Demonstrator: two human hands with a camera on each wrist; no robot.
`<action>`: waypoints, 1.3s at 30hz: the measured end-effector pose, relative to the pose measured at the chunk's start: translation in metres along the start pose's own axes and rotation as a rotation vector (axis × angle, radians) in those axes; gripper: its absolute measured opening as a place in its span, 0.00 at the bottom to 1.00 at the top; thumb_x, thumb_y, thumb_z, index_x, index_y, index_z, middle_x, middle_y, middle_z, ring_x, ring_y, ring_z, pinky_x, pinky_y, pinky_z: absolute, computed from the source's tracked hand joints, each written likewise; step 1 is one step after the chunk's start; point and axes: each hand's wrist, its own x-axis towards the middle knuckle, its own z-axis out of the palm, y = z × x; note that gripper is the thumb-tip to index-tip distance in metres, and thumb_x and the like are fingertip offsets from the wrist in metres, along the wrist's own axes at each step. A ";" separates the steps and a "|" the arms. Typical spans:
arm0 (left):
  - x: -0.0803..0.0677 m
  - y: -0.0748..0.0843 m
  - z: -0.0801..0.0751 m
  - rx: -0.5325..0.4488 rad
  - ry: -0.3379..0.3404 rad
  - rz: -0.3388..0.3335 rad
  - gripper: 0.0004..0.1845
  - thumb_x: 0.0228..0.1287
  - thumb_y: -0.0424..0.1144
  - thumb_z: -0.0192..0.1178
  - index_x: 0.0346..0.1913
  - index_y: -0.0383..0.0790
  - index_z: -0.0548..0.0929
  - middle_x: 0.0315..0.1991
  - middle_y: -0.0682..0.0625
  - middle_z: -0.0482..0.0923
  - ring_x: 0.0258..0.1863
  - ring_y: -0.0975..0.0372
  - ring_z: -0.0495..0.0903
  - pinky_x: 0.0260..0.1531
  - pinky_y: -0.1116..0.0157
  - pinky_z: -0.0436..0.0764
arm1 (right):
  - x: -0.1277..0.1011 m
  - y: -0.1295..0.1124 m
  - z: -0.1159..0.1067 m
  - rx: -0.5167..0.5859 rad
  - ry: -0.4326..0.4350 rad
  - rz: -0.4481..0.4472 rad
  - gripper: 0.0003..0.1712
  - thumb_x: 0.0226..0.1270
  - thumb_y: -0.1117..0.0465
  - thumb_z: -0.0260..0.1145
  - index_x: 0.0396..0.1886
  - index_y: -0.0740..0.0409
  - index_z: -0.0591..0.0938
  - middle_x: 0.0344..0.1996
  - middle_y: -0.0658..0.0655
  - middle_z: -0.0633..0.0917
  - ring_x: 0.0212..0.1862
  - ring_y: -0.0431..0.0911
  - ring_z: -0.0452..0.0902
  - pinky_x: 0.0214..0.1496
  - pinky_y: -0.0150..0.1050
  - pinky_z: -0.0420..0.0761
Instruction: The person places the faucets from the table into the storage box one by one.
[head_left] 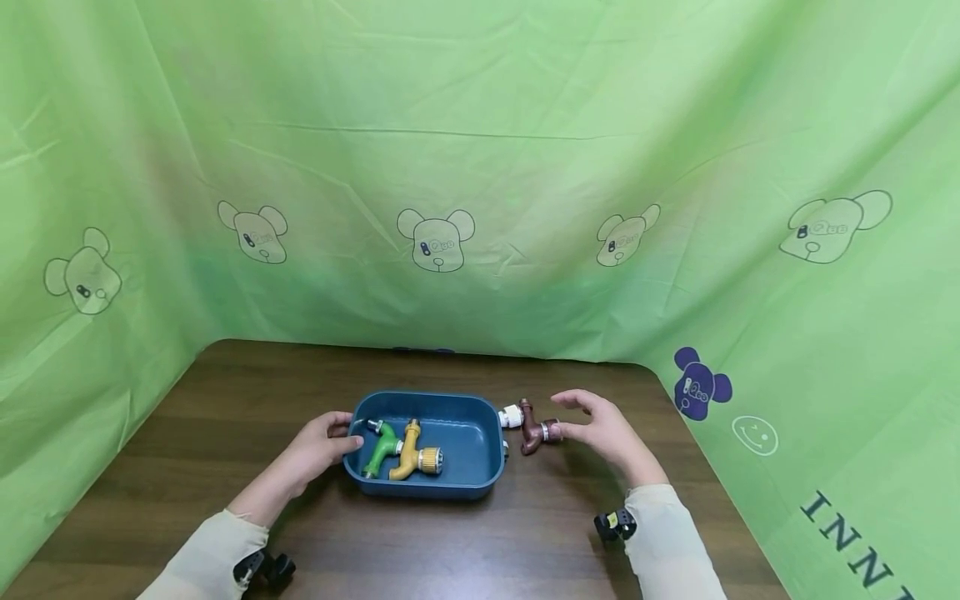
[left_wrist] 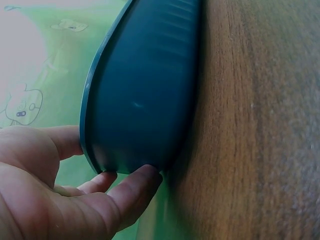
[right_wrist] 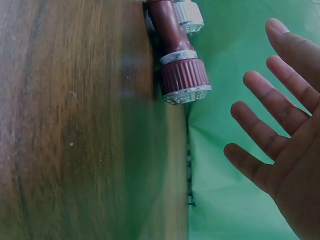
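A dark blue tray (head_left: 468, 433) sits mid-table and holds a green tap (head_left: 379, 450) and a yellow tap (head_left: 413, 451) side by side. My left hand (head_left: 330, 440) grips the tray's left end. In the left wrist view the tray's outer wall (left_wrist: 145, 90) fills the frame, and the left hand (left_wrist: 75, 195) has fingers on either side of the rim. A maroon tap (head_left: 534, 429) with white end caps lies on the table just right of the tray. My right hand (head_left: 592, 423) hovers open beside it with fingers spread. In the right wrist view a gap separates the right hand (right_wrist: 280, 135) from the maroon tap (right_wrist: 177, 65).
The brown wooden table (head_left: 450, 542) is walled on three sides by a green cloth (head_left: 480, 167) printed with bear heads. The cloth drapes over the table's right edge close to the maroon tap.
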 end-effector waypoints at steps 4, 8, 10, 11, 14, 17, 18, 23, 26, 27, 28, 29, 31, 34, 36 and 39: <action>0.000 0.000 0.000 -0.008 0.001 0.000 0.29 0.71 0.35 0.63 0.69 0.27 0.69 0.62 0.33 0.76 0.56 0.51 0.79 0.54 0.53 0.85 | 0.002 0.003 0.001 0.013 -0.014 0.035 0.32 0.59 0.56 0.79 0.63 0.53 0.81 0.61 0.60 0.82 0.69 0.65 0.68 0.73 0.67 0.62; 0.000 0.001 0.000 -0.006 -0.001 0.002 0.29 0.71 0.35 0.63 0.70 0.27 0.68 0.62 0.33 0.75 0.56 0.50 0.79 0.54 0.52 0.85 | 0.004 0.007 0.002 0.027 -0.025 0.060 0.33 0.59 0.55 0.79 0.64 0.55 0.80 0.62 0.65 0.80 0.69 0.66 0.68 0.72 0.68 0.62; 0.000 0.001 0.000 -0.005 0.001 0.000 0.29 0.71 0.36 0.63 0.70 0.28 0.69 0.62 0.34 0.75 0.57 0.50 0.79 0.54 0.52 0.85 | 0.005 0.010 0.002 0.027 -0.034 0.062 0.33 0.59 0.54 0.79 0.64 0.56 0.80 0.62 0.66 0.80 0.68 0.66 0.68 0.72 0.69 0.62; 0.000 0.001 0.000 -0.004 0.002 0.000 0.29 0.71 0.36 0.63 0.70 0.28 0.69 0.62 0.34 0.75 0.57 0.50 0.79 0.54 0.52 0.85 | 0.005 0.012 0.003 0.026 -0.040 0.059 0.34 0.59 0.53 0.79 0.64 0.56 0.80 0.62 0.66 0.80 0.68 0.66 0.68 0.71 0.69 0.62; 0.000 0.001 0.000 -0.007 -0.002 -0.001 0.29 0.72 0.36 0.63 0.70 0.28 0.69 0.62 0.34 0.75 0.57 0.50 0.79 0.54 0.52 0.84 | 0.007 0.015 0.003 0.031 -0.049 0.059 0.34 0.59 0.53 0.79 0.64 0.57 0.80 0.62 0.66 0.80 0.67 0.65 0.69 0.70 0.69 0.64; 0.000 0.001 0.001 -0.009 -0.003 -0.003 0.29 0.72 0.35 0.63 0.70 0.28 0.69 0.62 0.34 0.76 0.56 0.50 0.79 0.54 0.53 0.85 | 0.008 0.018 0.003 0.033 -0.062 0.053 0.34 0.59 0.53 0.79 0.64 0.58 0.80 0.61 0.66 0.80 0.67 0.65 0.71 0.69 0.69 0.65; 0.000 0.001 0.001 -0.009 -0.005 -0.003 0.29 0.72 0.35 0.63 0.70 0.28 0.69 0.62 0.34 0.76 0.56 0.50 0.79 0.54 0.53 0.85 | 0.009 0.019 0.003 0.035 -0.065 0.052 0.34 0.59 0.53 0.79 0.64 0.59 0.80 0.61 0.67 0.80 0.66 0.65 0.71 0.69 0.68 0.66; 0.000 0.000 0.000 -0.006 -0.003 0.000 0.29 0.72 0.35 0.63 0.70 0.27 0.68 0.62 0.34 0.76 0.56 0.51 0.79 0.54 0.52 0.85 | 0.011 0.022 0.003 0.038 -0.079 0.041 0.34 0.59 0.55 0.79 0.63 0.61 0.80 0.61 0.68 0.81 0.65 0.65 0.73 0.68 0.67 0.69; 0.000 0.001 0.000 -0.013 0.000 0.000 0.28 0.71 0.35 0.63 0.70 0.28 0.69 0.61 0.34 0.76 0.56 0.51 0.79 0.54 0.53 0.85 | 0.012 0.024 0.004 0.048 -0.096 0.043 0.34 0.60 0.56 0.79 0.64 0.62 0.79 0.61 0.68 0.81 0.65 0.66 0.73 0.68 0.66 0.70; 0.000 0.001 0.001 -0.010 -0.004 0.004 0.29 0.72 0.35 0.63 0.70 0.27 0.68 0.61 0.34 0.76 0.56 0.51 0.79 0.54 0.53 0.85 | 0.012 0.024 0.005 0.050 -0.100 0.045 0.33 0.60 0.57 0.78 0.64 0.62 0.79 0.61 0.67 0.81 0.65 0.66 0.74 0.68 0.66 0.70; 0.001 0.001 0.001 -0.013 -0.004 0.004 0.29 0.72 0.35 0.63 0.70 0.27 0.69 0.61 0.34 0.76 0.56 0.51 0.79 0.54 0.53 0.85 | 0.012 0.025 0.005 0.050 -0.108 0.043 0.33 0.60 0.57 0.78 0.64 0.62 0.79 0.61 0.67 0.81 0.65 0.67 0.74 0.68 0.66 0.71; 0.001 0.001 0.001 -0.013 -0.004 0.004 0.29 0.72 0.35 0.63 0.70 0.28 0.69 0.61 0.34 0.76 0.57 0.51 0.79 0.54 0.53 0.85 | 0.013 0.026 0.005 0.052 -0.113 0.043 0.33 0.61 0.57 0.78 0.64 0.62 0.79 0.61 0.67 0.81 0.65 0.67 0.74 0.67 0.65 0.71; 0.001 0.001 0.001 -0.012 -0.005 0.005 0.29 0.71 0.35 0.63 0.70 0.27 0.68 0.61 0.34 0.76 0.57 0.51 0.79 0.54 0.54 0.85 | 0.014 0.028 0.006 0.057 -0.115 0.046 0.33 0.60 0.57 0.78 0.63 0.62 0.79 0.61 0.67 0.81 0.64 0.66 0.75 0.67 0.64 0.72; 0.000 0.000 0.000 -0.011 -0.004 0.006 0.29 0.71 0.35 0.63 0.70 0.27 0.68 0.61 0.34 0.76 0.57 0.51 0.79 0.54 0.53 0.85 | 0.015 0.029 0.006 0.059 -0.123 0.032 0.32 0.60 0.58 0.78 0.63 0.63 0.79 0.60 0.67 0.82 0.63 0.65 0.76 0.66 0.64 0.73; -0.001 0.000 0.000 -0.010 -0.005 0.010 0.29 0.71 0.35 0.63 0.70 0.27 0.68 0.61 0.34 0.76 0.57 0.51 0.79 0.54 0.53 0.85 | 0.015 0.029 0.006 0.066 -0.123 0.029 0.32 0.60 0.59 0.78 0.63 0.63 0.79 0.60 0.67 0.82 0.63 0.64 0.76 0.66 0.64 0.73; -0.001 0.000 0.000 -0.010 -0.006 0.012 0.29 0.71 0.35 0.63 0.70 0.27 0.68 0.61 0.34 0.76 0.57 0.51 0.79 0.54 0.52 0.84 | 0.017 0.030 0.006 0.063 -0.130 0.019 0.32 0.60 0.59 0.78 0.63 0.64 0.79 0.60 0.67 0.82 0.63 0.63 0.77 0.66 0.64 0.73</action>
